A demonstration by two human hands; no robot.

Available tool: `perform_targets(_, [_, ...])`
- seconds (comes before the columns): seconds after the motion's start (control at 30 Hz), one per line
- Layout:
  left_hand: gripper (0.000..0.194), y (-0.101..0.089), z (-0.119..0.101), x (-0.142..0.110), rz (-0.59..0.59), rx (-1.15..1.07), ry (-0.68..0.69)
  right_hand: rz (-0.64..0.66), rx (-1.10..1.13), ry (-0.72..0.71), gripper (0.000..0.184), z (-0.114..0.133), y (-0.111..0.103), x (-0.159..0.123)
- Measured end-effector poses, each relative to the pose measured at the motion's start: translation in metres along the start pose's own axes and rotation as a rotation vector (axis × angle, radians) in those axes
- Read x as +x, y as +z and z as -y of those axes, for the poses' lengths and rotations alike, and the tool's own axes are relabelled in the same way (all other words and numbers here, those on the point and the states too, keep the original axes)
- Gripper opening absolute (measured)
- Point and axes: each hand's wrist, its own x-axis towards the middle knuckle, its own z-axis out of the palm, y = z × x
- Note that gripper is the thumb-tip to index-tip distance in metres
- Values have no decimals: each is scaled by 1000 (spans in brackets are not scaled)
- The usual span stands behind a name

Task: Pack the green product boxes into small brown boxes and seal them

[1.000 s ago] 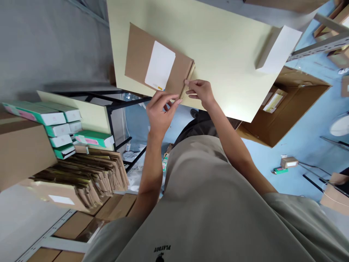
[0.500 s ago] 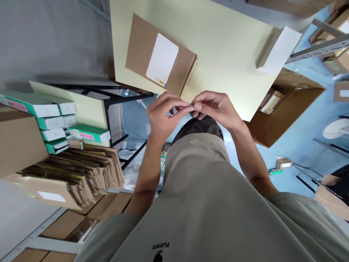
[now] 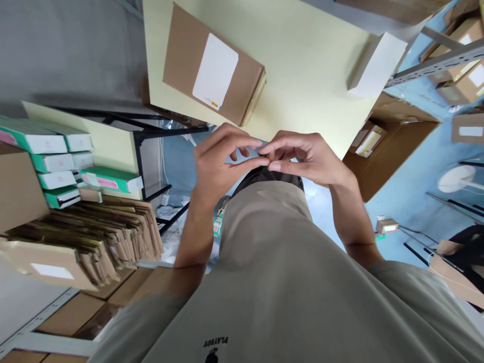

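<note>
My left hand (image 3: pixel 217 164) and my right hand (image 3: pixel 302 156) meet fingertip to fingertip in front of my chest, just off the near edge of the pale yellow table (image 3: pixel 302 65). Both are closed in a pinch on something small and thin that I cannot make out. Beyond them, on the table, lies a flat brown cardboard mailer (image 3: pixel 181 60) with a white label (image 3: pixel 215 70); neither hand touches it.
A white folded box (image 3: pixel 378 65) lies at the table's right edge. Open brown cartons (image 3: pixel 397 146) stand on the blue floor to the right. On the left are green-and-white boxes (image 3: pixel 56 161) and a stack of flat brown mailers (image 3: pixel 94 237) on shelving.
Both hands have come off the mailer's near edge and drawn back toward my chest, where their fingertips now pinch together. The mailer stays on the table.
</note>
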Motion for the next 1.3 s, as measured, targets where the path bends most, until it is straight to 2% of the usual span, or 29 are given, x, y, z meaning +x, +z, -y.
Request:
perform_targets(0.13, [47, -2, -1, -2, 30, -46, -126, 55, -124, -46, 29, 13, 0, -7])
perform_targets(0.33, [47, -1, 1, -6, 5, -75, -203, -28, -277, -72, 23, 22, 12, -18])
perform_targets(0.6, [51, 2, 6, -6, 73, 0, -180, 24, -379, -85, 16, 17, 11, -23])
perform_targets(0.77, [56, 3, 4, 0, 65, 10, -229, -42, -479, -141, 11, 14, 12, -27])
perform_targets(0.87, [50, 3, 3, 3, 60, -20, -205, -73, -579, -192, 19, 13, 12, -30])
perform_targets(1.07, [39, 1, 2, 14, 131, -64, -166, -83, -791, -236, 26, 14, 6, -35])
perform_targets(1.2, [37, -1, -1, 25, 218, -142, -225, -56, -790, -274, 27, 17, 0, -37])
perform_targets(1.3, [36, -1, -6, 28, 220, -222, -305, -23, -750, -288, 28, 21, -3, -36])
